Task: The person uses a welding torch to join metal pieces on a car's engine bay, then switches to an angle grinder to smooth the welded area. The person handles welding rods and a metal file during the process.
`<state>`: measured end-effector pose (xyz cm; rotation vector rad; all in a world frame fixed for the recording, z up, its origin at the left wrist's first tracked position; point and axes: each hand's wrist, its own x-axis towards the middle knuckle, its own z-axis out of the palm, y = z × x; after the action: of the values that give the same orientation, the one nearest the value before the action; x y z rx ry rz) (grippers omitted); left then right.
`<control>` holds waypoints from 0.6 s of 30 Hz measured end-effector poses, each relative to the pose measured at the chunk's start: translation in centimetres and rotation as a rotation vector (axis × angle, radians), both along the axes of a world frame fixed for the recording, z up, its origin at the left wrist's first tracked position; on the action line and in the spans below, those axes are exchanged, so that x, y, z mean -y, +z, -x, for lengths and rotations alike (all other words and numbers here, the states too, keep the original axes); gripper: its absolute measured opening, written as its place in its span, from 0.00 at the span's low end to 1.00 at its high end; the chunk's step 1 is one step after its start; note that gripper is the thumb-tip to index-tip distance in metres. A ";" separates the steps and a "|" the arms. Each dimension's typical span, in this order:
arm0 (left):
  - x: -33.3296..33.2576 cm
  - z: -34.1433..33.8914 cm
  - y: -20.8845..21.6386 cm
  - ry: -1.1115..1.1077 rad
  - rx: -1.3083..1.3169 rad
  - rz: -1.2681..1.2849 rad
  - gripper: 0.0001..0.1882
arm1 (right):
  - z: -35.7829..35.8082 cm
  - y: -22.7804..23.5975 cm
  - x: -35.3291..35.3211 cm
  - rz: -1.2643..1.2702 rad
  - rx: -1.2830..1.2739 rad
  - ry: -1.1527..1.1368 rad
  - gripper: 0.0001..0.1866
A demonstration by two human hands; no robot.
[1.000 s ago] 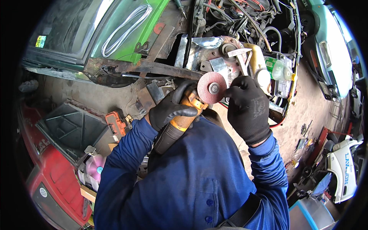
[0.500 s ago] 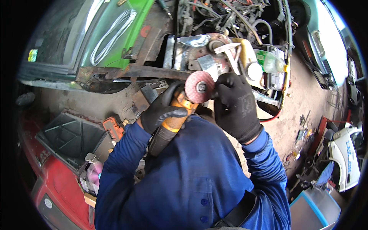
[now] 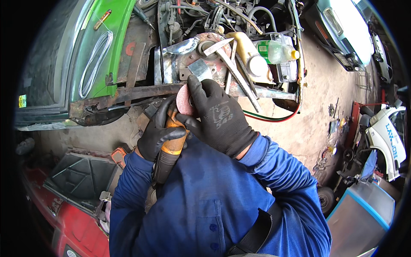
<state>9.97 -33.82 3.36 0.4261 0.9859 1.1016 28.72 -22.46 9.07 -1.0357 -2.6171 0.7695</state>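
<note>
My left hand (image 3: 155,136), in a black work glove, is wrapped round the neck of an angle grinder (image 3: 172,145) with an orange head and dark grey body. A round reddish sanding disc (image 3: 183,101) sits on its head and faces up. My right hand (image 3: 222,118), gloved too, lies over the disc's right side, with fingers at its far edge and middle and the thumb at its near edge. That hand hides the disc's centre. Beyond my hands a hammer (image 3: 233,68) rests on the car's front panel, beside a small square metal plate (image 3: 200,70).
An open engine bay (image 3: 205,19) lies ahead, with a plastic bottle (image 3: 276,52) at its right. On the green body panel (image 3: 115,55) lies coiled wire (image 3: 96,64). An orange tool case (image 3: 119,156) and a dark panel (image 3: 81,180) are at left. A blue-framed sheet (image 3: 364,214) stands at lower right.
My right hand has come from beside the disc to over it and now covers its middle. The view has shifted, so the hammer shows more fully. My left hand keeps hold of the grinder.
</note>
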 end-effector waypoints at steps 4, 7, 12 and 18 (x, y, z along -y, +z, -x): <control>0.3 0.0 0.1 -0.026 -0.029 0.036 0.49 | 0.0 -0.1 0.3 0.002 -0.029 -0.026 0.47; 0.2 -0.3 0.0 -0.028 -0.030 0.057 0.50 | -0.5 -0.2 0.4 0.129 -0.037 -0.039 0.50; 0.6 -0.6 0.4 0.015 -0.019 -0.011 0.52 | -5.4 -1.8 -0.3 -0.026 -0.144 -0.009 0.56; 2.0 0.5 1.0 0.152 -0.065 0.014 0.47 | -13.4 -8.6 -1.2 -0.154 0.261 -0.478 0.60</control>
<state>9.42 -35.87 4.31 0.3824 1.0966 1.2230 42.14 -21.29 0.47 -1.7158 -2.4122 0.3357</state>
